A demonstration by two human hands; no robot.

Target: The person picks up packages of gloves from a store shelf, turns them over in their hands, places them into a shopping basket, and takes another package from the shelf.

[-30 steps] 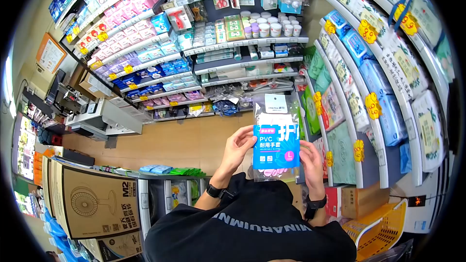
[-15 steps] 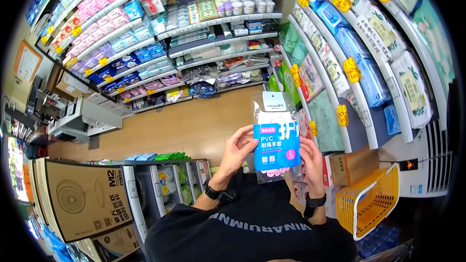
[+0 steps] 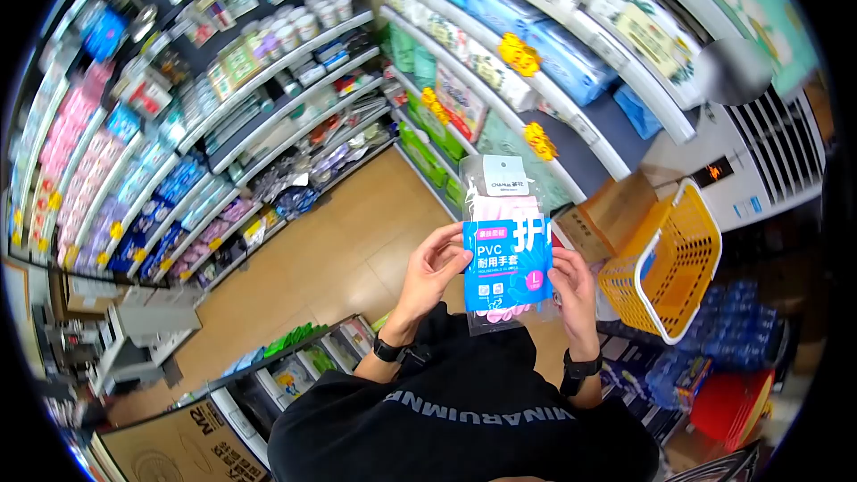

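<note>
A clear packet of PVC gloves [image 3: 507, 259], with a blue label, pink gloves inside and a white header card, is held upright in front of my chest. My left hand [image 3: 436, 270] pinches its left edge between thumb and fingers. At the right edge, my right hand [image 3: 572, 283] grips the packet with the thumb on the front. The fingers behind the packet are partly hidden. A black band sits on each wrist.
A yellow shopping basket [image 3: 665, 268] stands at the right beside a cardboard box [image 3: 607, 210]. Stocked shelves [image 3: 295, 94] line the far and left sides. Tissue packs [image 3: 571, 49] fill shelves at the upper right. A fan carton [image 3: 174, 446] is at the lower left.
My view has turned to the right, so shelves and floor have shifted left and tilted. More goods and a red item show at the lower right. Both hands keep hold of the glove packet.
</note>
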